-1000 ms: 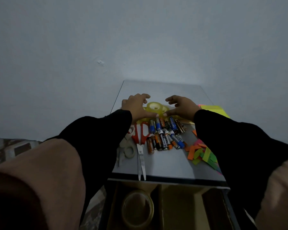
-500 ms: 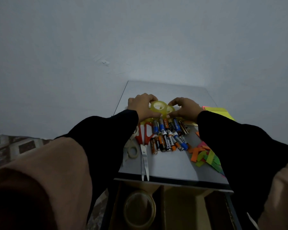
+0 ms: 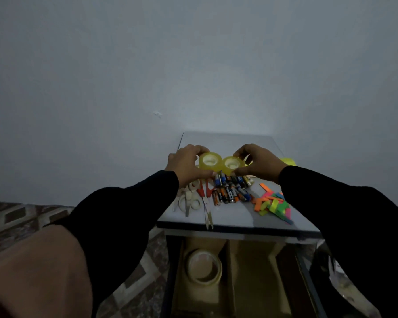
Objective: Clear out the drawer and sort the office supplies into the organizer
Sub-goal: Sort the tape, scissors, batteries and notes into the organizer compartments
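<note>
Two yellow tape rolls are held side by side above the counter (image 3: 234, 220), touching each other. The left hand (image 3: 186, 165) has its grip closed around the left tape roll (image 3: 210, 162); the right hand (image 3: 259, 162) has its grip closed around the right tape roll (image 3: 232, 164). Below them lie the batteries (image 3: 230, 189), red-handled scissors (image 3: 205, 193) and coloured paper strips (image 3: 274, 205) — all on the counter. The open drawer (image 3: 251, 271) beneath (partitioned) holds a larger tape roll (image 3: 203, 266) in its left compartment
</note>
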